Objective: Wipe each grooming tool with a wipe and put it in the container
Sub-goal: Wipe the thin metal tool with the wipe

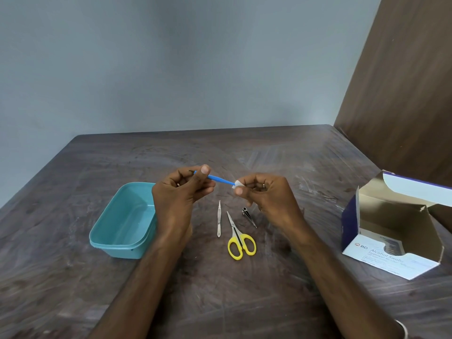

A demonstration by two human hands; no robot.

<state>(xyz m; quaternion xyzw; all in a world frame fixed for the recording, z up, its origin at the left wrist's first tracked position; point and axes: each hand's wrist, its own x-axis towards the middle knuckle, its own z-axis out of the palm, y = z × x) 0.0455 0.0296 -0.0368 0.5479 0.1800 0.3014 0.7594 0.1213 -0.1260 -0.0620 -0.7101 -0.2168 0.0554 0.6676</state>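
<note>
Dark wooden table [244, 289]. Teal container [123, 222] sits at left, just beside the left forearm. Between the forearms lie tweezers [219, 220], yellow-handled scissors [238, 238] and a nail clipper [248, 216], each apart from the others. An opened alcohol swab box [393, 231] stands well to the right. Both hands are raised above the table. Left hand [182, 192] pinches one end of a thin blue tool [217, 179] between thumb and fingers. Right hand [266, 194] pinches a small white wipe [237, 184] around the tool's other end, remaining fingers curled.
</note>
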